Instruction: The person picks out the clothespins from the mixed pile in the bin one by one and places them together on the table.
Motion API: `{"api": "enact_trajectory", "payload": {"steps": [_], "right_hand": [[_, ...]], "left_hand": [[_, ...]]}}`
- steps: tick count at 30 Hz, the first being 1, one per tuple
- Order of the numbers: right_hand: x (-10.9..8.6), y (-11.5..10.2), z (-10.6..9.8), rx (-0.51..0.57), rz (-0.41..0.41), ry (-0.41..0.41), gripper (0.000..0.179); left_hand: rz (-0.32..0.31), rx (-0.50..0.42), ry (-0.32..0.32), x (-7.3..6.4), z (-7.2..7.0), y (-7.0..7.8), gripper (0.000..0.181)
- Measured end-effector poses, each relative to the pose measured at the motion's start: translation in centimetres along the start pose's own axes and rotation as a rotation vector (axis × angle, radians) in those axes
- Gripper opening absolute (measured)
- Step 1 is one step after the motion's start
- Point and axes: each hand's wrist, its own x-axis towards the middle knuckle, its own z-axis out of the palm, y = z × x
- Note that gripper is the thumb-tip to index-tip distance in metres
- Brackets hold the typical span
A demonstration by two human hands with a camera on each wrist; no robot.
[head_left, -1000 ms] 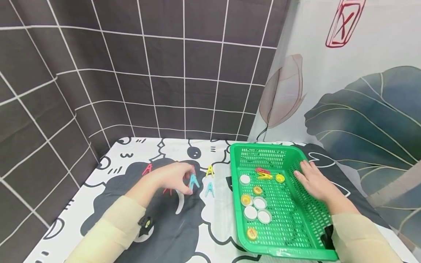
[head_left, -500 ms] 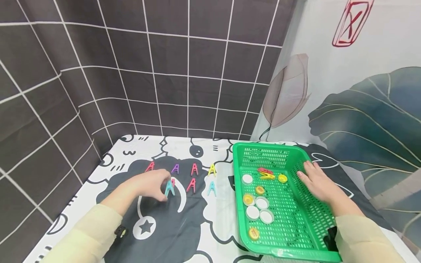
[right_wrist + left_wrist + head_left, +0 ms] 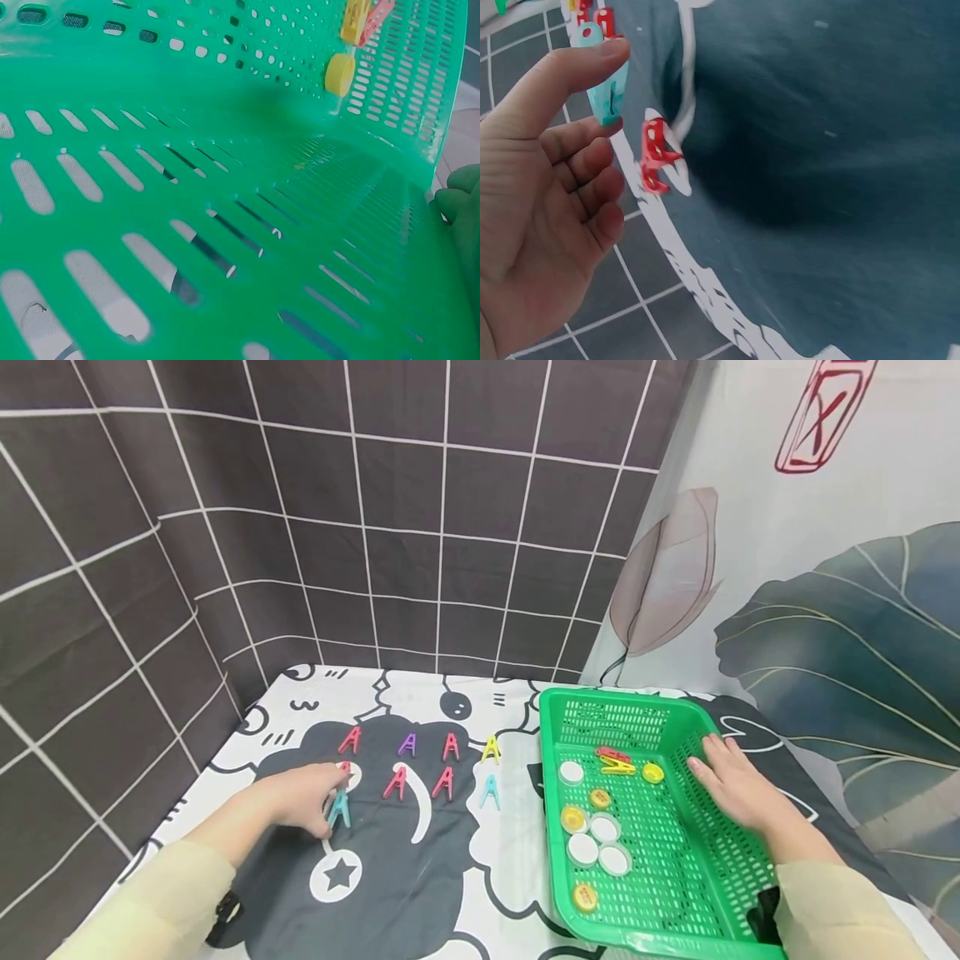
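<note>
My left hand [image 3: 303,797] pinches a light blue clothespin [image 3: 609,86] between thumb and forefinger, at the left of the dark patch on the cloth. Just behind it lies a red clothespin [image 3: 655,154], partly hidden by the hand in the head view. Rows of clothespins lie to the right: a red one [image 3: 395,782], a purple one [image 3: 407,744], a yellow one [image 3: 491,748] and another light blue one [image 3: 490,792], among several reds. On the right rim of the green basket [image 3: 675,941] rests my right hand [image 3: 731,781], its fingers extended.
Inside the basket are several white caps [image 3: 582,850], yellow caps [image 3: 585,897], a red clothespin [image 3: 612,753] and a yellow clothespin [image 3: 617,767]. A dark gridded curtain [image 3: 397,568] stands behind the patterned tablecloth [image 3: 420,693].
The left hand has carried the light blue clothespin leftward and toward me, uncovering red and purple clothespins. The right hand stays on the basket rim. The head view has shifted slightly left.
</note>
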Motion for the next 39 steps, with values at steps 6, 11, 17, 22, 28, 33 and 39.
{"api": "enact_trajectory", "payload": {"steps": [6,11,17,22,28,33,39], "right_hand": [[-0.1,0.0,-0.1,-0.001,0.003,0.004,0.071],[-0.3,0.2,-0.2,-0.007,0.005,0.007,0.070],[-0.4,0.3,-0.3,-0.012,0.011,0.009,0.070],[-0.2,0.2,-0.4,-0.009,0.013,0.008,0.071],[-0.1,-0.2,-0.1,-0.003,0.005,0.012,0.071],[-0.1,-0.4,0.1,-0.007,0.007,0.015,0.071],[-0.1,-0.6,0.1,-0.017,0.012,0.025,0.071]], "left_hand": [[-0.047,0.003,-0.045,-1.2,0.6,-0.5,0.041],[-0.083,0.028,-0.084,-1.3,0.8,-0.8,0.048],[-0.067,0.028,-0.098,-1.0,0.4,-0.8,0.053],[-0.061,0.026,-0.097,-0.9,0.0,-0.9,0.061],[-0.010,-0.021,-0.018,0.4,-1.7,0.4,0.073],[0.053,-0.063,0.018,3.3,-2.7,2.4,0.073],[0.105,-0.072,0.000,7.0,-2.8,4.9,0.069]]}}
